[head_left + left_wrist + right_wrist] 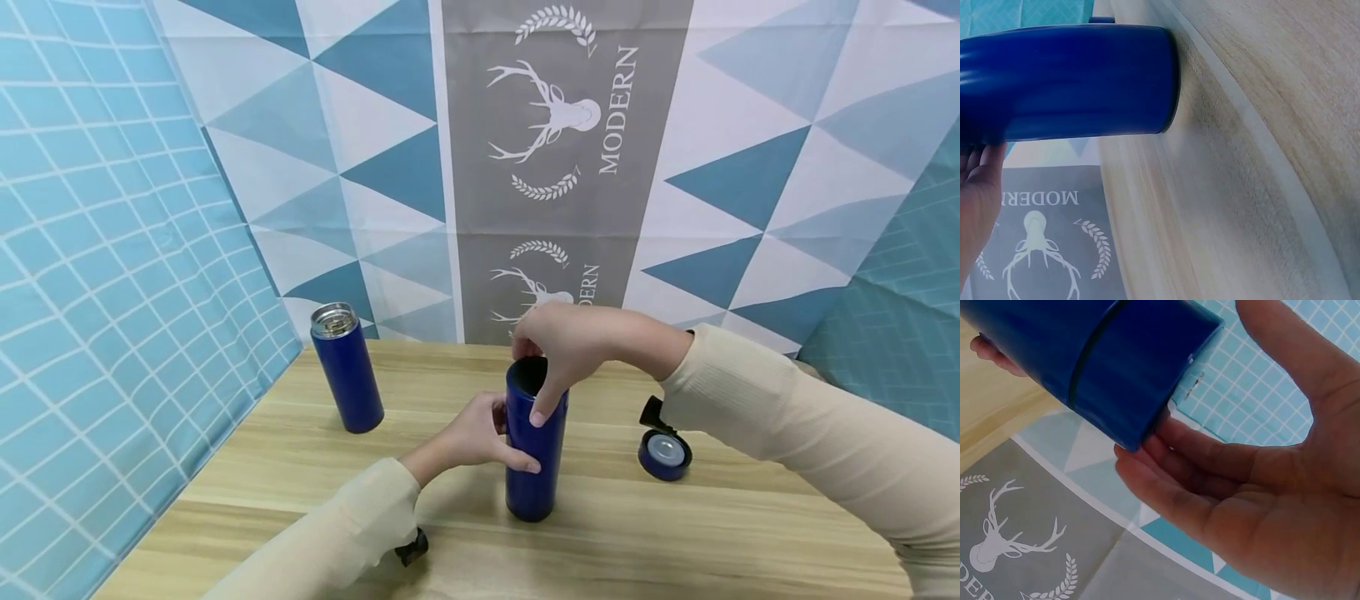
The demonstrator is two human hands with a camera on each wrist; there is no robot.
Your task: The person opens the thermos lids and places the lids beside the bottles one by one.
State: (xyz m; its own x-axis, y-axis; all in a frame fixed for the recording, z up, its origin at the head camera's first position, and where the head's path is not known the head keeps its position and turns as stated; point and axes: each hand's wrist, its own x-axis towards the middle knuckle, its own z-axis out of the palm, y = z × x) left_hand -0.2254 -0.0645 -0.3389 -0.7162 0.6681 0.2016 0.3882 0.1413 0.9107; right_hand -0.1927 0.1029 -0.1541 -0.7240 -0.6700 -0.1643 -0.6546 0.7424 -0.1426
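Upright on the wooden table stands a tall blue bottle (534, 467) with a dark opening at its top. My left hand (480, 433) grips the bottle's side, its thumb across the front and fingers behind. Around the top rim is my right hand (566, 350), thumb on the near side and fingers on the far side. In the right wrist view, fingertips (1132, 462) touch the rim and a dark seam runs round the blue bottle (1141, 369) below it. The bottle (1072, 81) fills much of the left wrist view.
At the back left stands another blue bottle (351, 375) with a bare metal mouth. A round blue lid (665, 454) lies right of the held bottle, its pale inner side up. Patterned cloth (375, 167) hangs behind the wooden table (450, 550).
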